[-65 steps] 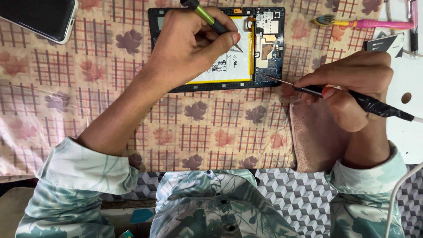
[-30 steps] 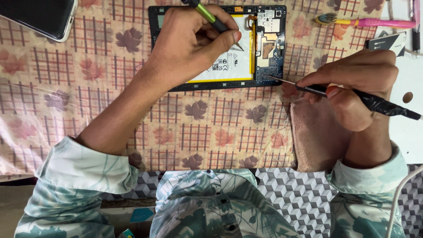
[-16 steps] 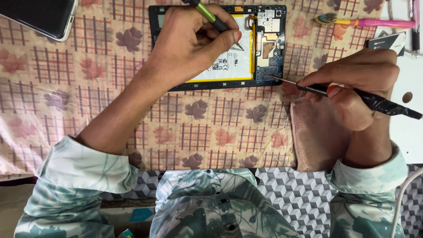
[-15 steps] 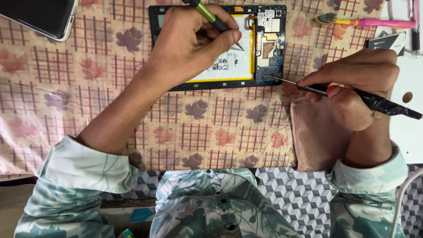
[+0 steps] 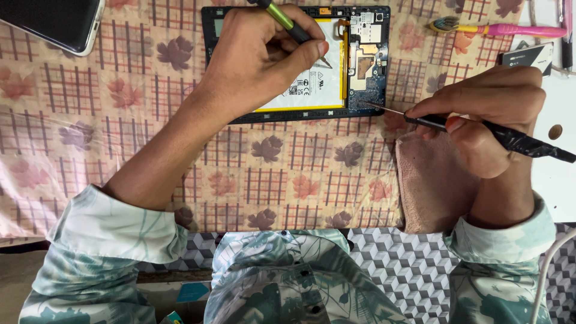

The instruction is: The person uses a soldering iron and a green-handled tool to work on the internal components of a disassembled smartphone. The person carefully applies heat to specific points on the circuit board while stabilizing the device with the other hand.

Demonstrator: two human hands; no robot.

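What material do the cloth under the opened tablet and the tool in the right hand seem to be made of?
The cloth looks like printed woven fabric, matte, with soft folds at its edge. The tool in the right hand seems to have a thin bright metal tip and a black handle, probably plastic or rubber; the look leaves that open.

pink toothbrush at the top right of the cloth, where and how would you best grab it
Probably by the bare middle of the pink toothbrush handle, pinched across its width from above. It lies flat and roughly level on the patterned cloth, bristle head to the left, so the long straight handle is the easy part. The right hand, now holding a black tool, is nearest and would have to free up first.
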